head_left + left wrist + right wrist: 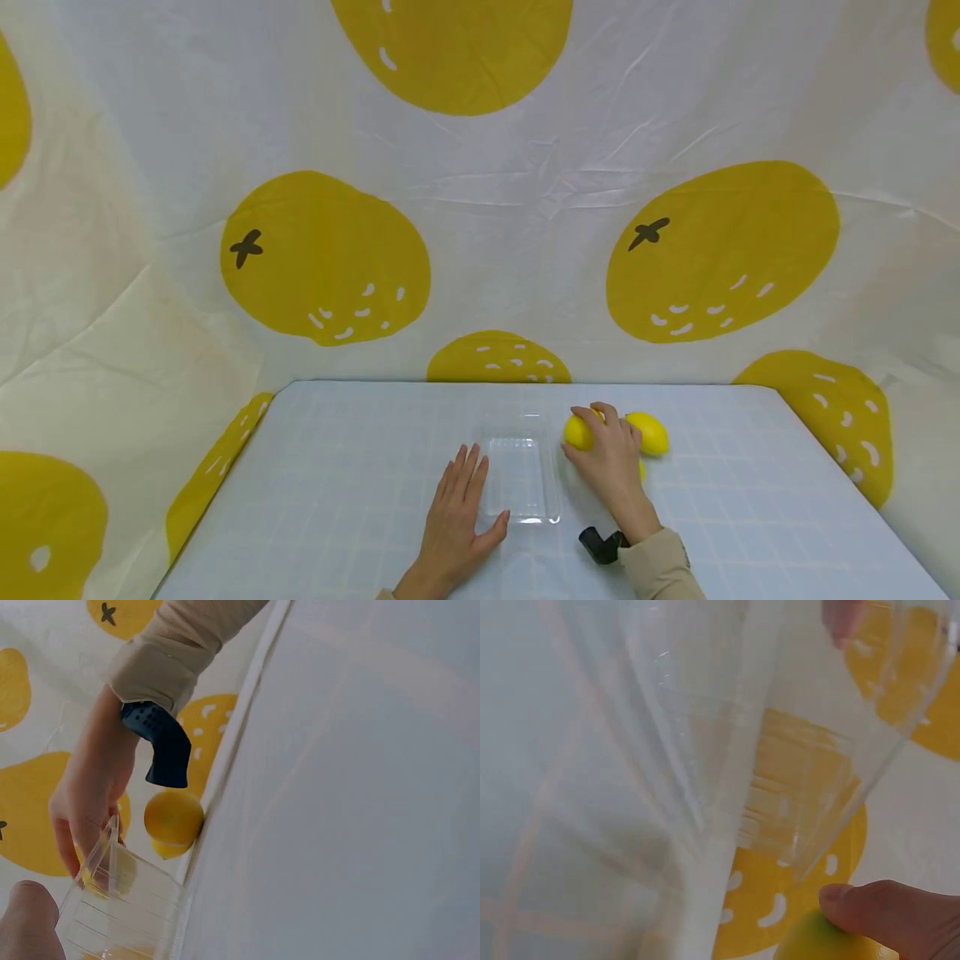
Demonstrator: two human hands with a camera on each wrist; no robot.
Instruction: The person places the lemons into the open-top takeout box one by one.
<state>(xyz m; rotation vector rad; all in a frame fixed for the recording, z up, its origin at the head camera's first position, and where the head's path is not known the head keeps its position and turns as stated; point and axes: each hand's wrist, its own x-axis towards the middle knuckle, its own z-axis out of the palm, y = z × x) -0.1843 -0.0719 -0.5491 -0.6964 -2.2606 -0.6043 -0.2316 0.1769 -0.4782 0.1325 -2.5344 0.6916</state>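
Note:
A clear plastic container (517,479) stands open on the table, seen through in all views. My left hand (453,521) lies at its left side, fingers straight, fingertips beside its wall; in the left wrist view the thumb shows near its rim. To the right of the container, my right hand (613,467) grips a yellow lemon (577,433) between thumb and fingers. That lemon (829,941) has a greenish patch under the thumb in the right wrist view. Right of this hand lies another lemon (647,433). Part of a third lemon (642,472) peeks out behind the wrist.
A pale checked cloth (337,500) covers the table. Behind and at the sides hangs a white curtain (517,250) printed with big yellow fruits. A black wrist camera (598,546) sits at the right sleeve cuff.

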